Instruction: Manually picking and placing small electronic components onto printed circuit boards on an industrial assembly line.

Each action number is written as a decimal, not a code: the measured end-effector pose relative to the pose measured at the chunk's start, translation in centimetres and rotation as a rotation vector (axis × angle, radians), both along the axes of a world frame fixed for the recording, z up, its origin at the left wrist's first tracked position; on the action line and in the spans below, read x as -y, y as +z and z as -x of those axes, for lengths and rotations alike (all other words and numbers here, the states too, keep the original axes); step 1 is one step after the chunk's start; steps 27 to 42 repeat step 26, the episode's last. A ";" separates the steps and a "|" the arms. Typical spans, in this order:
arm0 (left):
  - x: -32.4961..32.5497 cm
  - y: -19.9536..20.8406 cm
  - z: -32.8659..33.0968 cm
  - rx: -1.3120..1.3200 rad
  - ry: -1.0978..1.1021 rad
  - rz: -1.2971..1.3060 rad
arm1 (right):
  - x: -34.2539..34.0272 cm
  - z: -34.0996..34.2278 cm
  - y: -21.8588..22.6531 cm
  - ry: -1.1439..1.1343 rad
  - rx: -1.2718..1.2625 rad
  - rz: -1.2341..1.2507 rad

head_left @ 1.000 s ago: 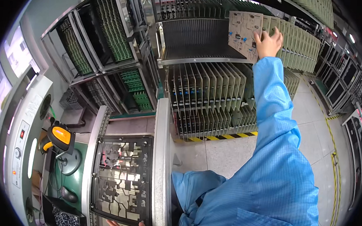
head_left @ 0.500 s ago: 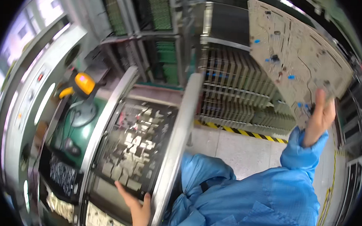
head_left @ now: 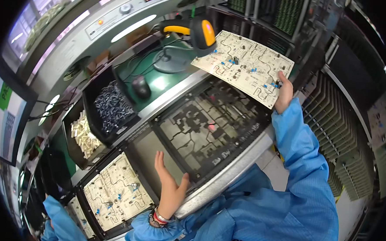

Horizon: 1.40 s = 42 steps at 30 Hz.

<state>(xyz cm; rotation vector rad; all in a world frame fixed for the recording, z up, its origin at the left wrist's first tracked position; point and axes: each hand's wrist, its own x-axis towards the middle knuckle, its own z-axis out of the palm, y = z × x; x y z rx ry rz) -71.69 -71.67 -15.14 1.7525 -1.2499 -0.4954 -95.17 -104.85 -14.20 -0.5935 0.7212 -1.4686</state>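
My right hand (head_left: 284, 94) grips a pale circuit board (head_left: 248, 69) by its right edge, with the thumb on top. The board is dotted with blue and dark components and hangs over the far end of a black fixture tray (head_left: 225, 156), its far left corner beneath a yellow and black barcode scanner (head_left: 204, 37). My left hand (head_left: 171, 191) is open, fingers spread, above the near left end of that tray. It holds nothing. A second populated circuit board (head_left: 117, 193) lies in a dark frame left of my left hand.
Beyond the metal rail stand a black bin of dark small parts (head_left: 111, 106), a bin of cream parts (head_left: 85, 134) and a computer mouse (head_left: 141, 87). Racked boards (head_left: 332, 119) stand at right. Another person's blue sleeve (head_left: 63, 220) is at lower left; a monitor (head_left: 8, 111) is at far left.
The view has turned toward the bench. My right hand has brought the circuit board from beside the rack to over the tray, under the scanner. My left hand stays open by the tray.
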 end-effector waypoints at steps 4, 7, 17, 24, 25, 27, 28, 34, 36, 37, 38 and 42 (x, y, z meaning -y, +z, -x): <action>0.0 -0.1 -0.3 0.010 0.024 -0.005 | 1.8 -3.4 -1.1 0.092 -0.014 -0.034; -0.3 -0.6 -0.3 0.038 0.015 -0.042 | 1.8 -4.9 -0.9 0.101 -0.043 -0.026; 0.2 -0.2 0.5 0.023 0.005 -0.095 | 2.5 -4.1 -0.7 0.107 -0.083 -0.052; 1.0 -0.1 0.2 0.033 0.046 -0.061 | 1.4 2.0 2.3 0.598 -0.040 -0.162; 1.2 -0.1 0.2 0.017 0.060 -0.046 | 0.6 1.5 3.1 0.724 -0.019 -0.157; 1.2 -0.1 0.1 0.013 0.072 -0.038 | -0.1 1.0 3.6 0.796 -0.051 -0.135; 1.2 -0.1 0.1 0.013 0.072 -0.038 | -0.1 1.0 3.6 0.796 -0.051 -0.135; 1.2 -0.1 0.1 0.013 0.072 -0.038 | -0.1 1.0 3.6 0.796 -0.051 -0.135; 1.2 -0.1 0.1 0.013 0.072 -0.038 | -0.1 1.0 3.6 0.796 -0.051 -0.135; 1.2 -0.1 0.1 0.013 0.072 -0.038 | -0.1 1.0 3.6 0.796 -0.051 -0.135; 1.2 -0.1 0.1 0.013 0.072 -0.038 | -0.1 1.0 3.6 0.796 -0.051 -0.135; 1.2 -0.1 0.1 0.013 0.072 -0.038 | -0.1 1.0 3.6 0.796 -0.051 -0.135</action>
